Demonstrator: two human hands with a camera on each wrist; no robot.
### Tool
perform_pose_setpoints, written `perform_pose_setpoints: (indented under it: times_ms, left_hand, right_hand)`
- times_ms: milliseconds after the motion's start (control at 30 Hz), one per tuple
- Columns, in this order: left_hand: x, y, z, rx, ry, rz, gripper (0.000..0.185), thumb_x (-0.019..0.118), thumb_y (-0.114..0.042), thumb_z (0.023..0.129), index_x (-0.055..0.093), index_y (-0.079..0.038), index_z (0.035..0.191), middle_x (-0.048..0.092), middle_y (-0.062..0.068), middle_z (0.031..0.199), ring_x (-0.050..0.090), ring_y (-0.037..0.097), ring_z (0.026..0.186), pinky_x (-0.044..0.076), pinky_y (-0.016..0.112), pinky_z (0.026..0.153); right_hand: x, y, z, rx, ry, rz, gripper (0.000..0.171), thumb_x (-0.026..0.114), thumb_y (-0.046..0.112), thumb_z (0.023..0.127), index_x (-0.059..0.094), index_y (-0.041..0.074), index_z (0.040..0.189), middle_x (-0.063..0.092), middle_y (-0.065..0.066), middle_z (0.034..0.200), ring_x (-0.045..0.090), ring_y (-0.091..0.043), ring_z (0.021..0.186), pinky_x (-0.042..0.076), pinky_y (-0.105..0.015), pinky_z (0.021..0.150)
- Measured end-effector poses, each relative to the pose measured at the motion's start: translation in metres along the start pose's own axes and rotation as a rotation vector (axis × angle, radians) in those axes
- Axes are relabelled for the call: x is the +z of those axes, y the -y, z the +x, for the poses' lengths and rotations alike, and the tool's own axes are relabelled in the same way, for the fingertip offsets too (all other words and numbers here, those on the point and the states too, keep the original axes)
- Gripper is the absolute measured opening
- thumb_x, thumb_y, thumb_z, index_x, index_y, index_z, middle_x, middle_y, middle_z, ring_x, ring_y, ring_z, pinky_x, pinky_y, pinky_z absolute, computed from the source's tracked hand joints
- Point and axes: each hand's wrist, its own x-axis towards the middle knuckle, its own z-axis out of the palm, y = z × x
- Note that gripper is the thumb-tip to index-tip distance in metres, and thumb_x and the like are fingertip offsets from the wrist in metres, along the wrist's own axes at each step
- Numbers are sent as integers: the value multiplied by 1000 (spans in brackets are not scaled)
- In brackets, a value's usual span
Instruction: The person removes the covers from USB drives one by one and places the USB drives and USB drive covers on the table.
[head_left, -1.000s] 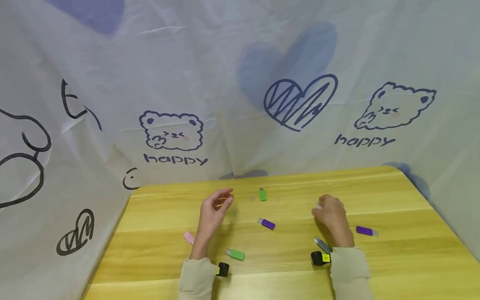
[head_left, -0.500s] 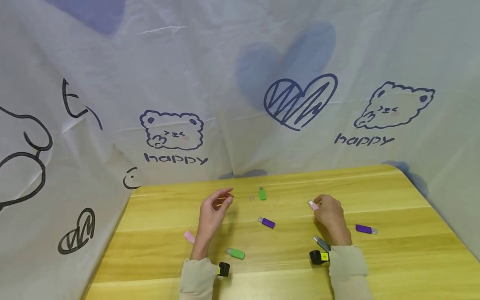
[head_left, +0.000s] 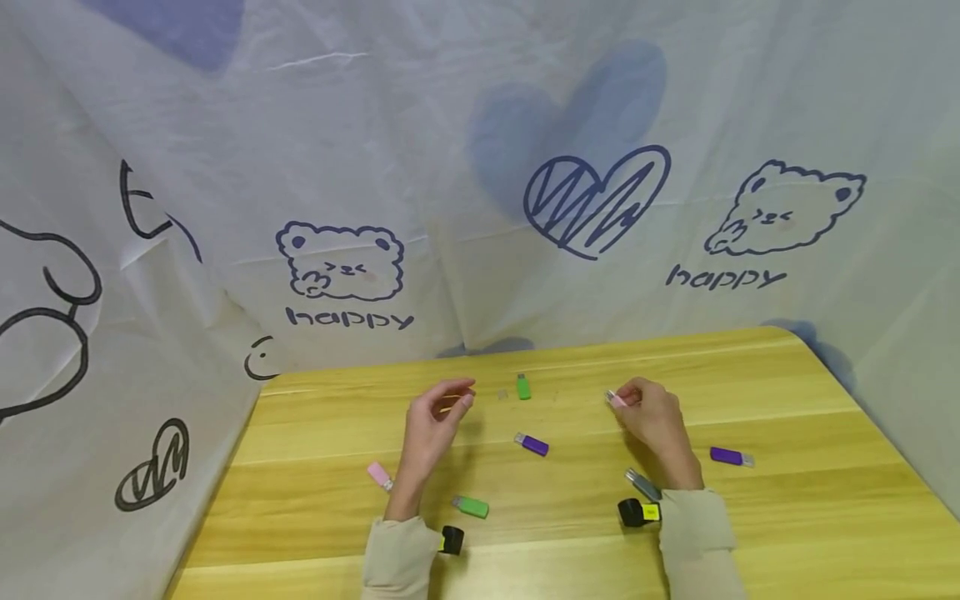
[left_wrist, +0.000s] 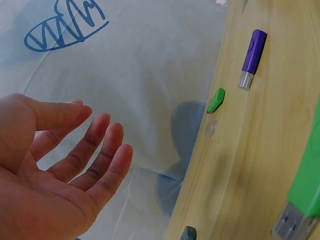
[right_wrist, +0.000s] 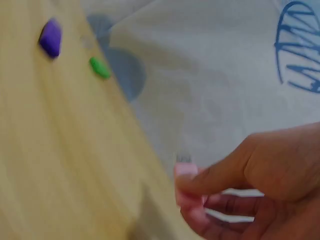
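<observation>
Pink USB drive (head_left: 617, 401): pinched between my right thumb and fingers, over the far right part of the table (head_left: 555, 550). Short, pale pink body with a silver metal plug. In the head view the plug points away from my palm, up and to the left; in the right wrist view it points straight up.

Right hand (head_left: 654, 417): grip closed on the drive, thumb across the body. Left hand (head_left: 431, 423): grip slack, fingers gently bent, thumb apart from the fingertips, raised to the left of the purple drive (head_left: 532, 445) and the far green drive (head_left: 523, 387).

Obscured: my thumb covers the middle of the pink body. Right wrist view is blurred; plug detail smears. Grey drive (head_left: 641, 483) is partly covered at its lower end, beside the black wrist camera (head_left: 632, 512). Near green drive (head_left: 472, 507) is whole in the head view but runs off the right side of the left wrist view. Translucent patch (head_left: 502, 395) beside the far green drive: cannot tell what it is. Dark grey piece (left_wrist: 188, 233), cut off at the bottom of the left wrist view: identity uncertain.
</observation>
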Motion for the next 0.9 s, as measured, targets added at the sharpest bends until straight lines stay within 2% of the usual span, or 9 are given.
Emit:
perform_pose_setpoints:
  times_ms: [167, 300, 467, 667, 900]
  left_hand:
    - [3, -5, -1, -9, 16, -28, 22, 67, -2, 99, 71, 4, 120, 69, 26, 117, 67, 42, 106, 57, 23, 85]
    - [7, -8, -1, -13, 28, -44, 22, 68, -2, 98, 71, 3, 119, 71, 23, 114, 69, 39, 104, 60, 29, 84]
    - [11, -11, -2, -24, 42, -70, 21, 68, -2, 98, 71, 2, 119, 69, 26, 115, 68, 41, 103, 61, 35, 83]
    - [14, -14, -4, -26, 52, -63, 21, 68, -4, 99, 71, 1, 119, 71, 21, 114, 68, 40, 105, 60, 27, 82]
    - [18, -14, -4, -12, 64, -63, 24, 68, -5, 99, 69, 4, 120, 70, 21, 114, 69, 38, 104, 59, 28, 85]
  right_hand:
    - [0, 23, -3, -122, -30, 108, 17, 71, 5, 95, 71, -2, 110, 71, -17, 102, 69, -34, 93, 59, -42, 78]
    - [4, 42, -6, -194, -48, 143, 17, 73, 7, 96, 73, 0, 111, 72, -16, 103, 70, -33, 94, 60, -44, 79]
    - [12, 58, -10, -234, -48, 157, 15, 74, 12, 97, 75, 4, 110, 73, -13, 105, 71, -32, 95, 61, -45, 81]
    - [19, 71, -13, -264, -17, 235, 13, 76, 13, 95, 76, 6, 106, 74, -11, 104, 72, -28, 92, 61, -41, 78]
    - [24, 82, -18, -312, 20, 277, 14, 75, 14, 96, 75, 7, 108, 74, -9, 103, 72, -26, 92, 61, -40, 80]
